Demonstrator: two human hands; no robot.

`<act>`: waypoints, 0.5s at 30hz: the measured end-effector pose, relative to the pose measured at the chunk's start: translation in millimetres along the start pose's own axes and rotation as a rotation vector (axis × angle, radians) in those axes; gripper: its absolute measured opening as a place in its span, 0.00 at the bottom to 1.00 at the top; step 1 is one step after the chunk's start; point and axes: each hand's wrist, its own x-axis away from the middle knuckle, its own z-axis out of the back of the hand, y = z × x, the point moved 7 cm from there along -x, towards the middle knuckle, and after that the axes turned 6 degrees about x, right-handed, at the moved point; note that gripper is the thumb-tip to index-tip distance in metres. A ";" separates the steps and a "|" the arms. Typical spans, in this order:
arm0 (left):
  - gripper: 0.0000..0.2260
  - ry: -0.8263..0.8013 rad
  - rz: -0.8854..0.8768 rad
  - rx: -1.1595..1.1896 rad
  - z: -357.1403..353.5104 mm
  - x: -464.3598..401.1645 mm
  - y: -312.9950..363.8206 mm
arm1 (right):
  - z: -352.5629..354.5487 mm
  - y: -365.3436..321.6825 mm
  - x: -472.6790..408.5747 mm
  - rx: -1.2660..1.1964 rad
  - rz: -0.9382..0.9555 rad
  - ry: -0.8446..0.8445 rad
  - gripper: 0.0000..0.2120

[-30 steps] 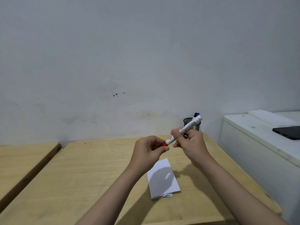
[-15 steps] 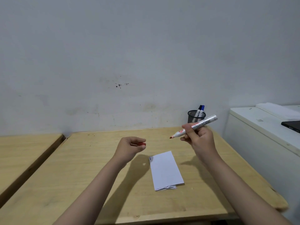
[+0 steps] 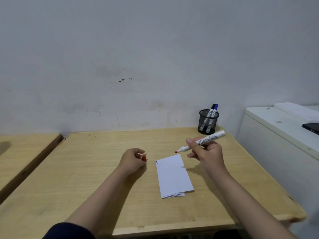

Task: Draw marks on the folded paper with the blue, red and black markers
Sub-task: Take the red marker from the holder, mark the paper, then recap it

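A folded white paper (image 3: pixel 173 175) lies on the wooden table (image 3: pixel 96 169), with a small blue mark at its far left corner. My right hand (image 3: pixel 207 153) holds the uncapped red marker (image 3: pixel 202 141), its red tip hovering just above the paper's far edge. My left hand (image 3: pixel 133 159) rests on the table left of the paper, closed on the red cap (image 3: pixel 143 158). The blue marker (image 3: pixel 215 110) and black marker (image 3: pixel 211 109) stand in a black mesh cup (image 3: pixel 208 122) at the table's far right.
A second wooden table (image 3: pixel 22 152) stands to the left across a gap. A white cabinet (image 3: pixel 279 135) sits to the right, with a dark phone (image 3: pixel 311 128) on top. A grey wall runs behind.
The cap came off the red marker and stayed in my left hand, which dropped to the table. My right hand moved right and down, bringing the tip near the paper.
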 end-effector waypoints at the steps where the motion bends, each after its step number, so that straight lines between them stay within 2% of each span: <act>1: 0.20 0.007 0.011 0.042 -0.6 2.7 -1.1 | -2.6 2.1 -0.4 0.000 -0.007 -0.002 0.05; 4: 0.23 0.091 0.011 0.182 0.4 22.3 -1.0 | -13.8 9.6 -1.5 0.000 -0.030 -0.015 0.10; 7: 0.20 0.169 -0.201 -0.009 0.1 46.2 8.8 | -27.0 18.9 -4.8 -0.034 -0.077 -0.024 0.10; 10: 0.14 0.096 -0.418 -0.138 -15.7 68.8 24.9 | -46.7 31.0 -12.9 -0.105 -0.183 -0.043 0.06; 15: 0.16 -0.070 -0.526 -0.301 -39.8 71.1 24.0 | -77.0 56.6 -30.4 0.022 -0.286 -0.133 0.10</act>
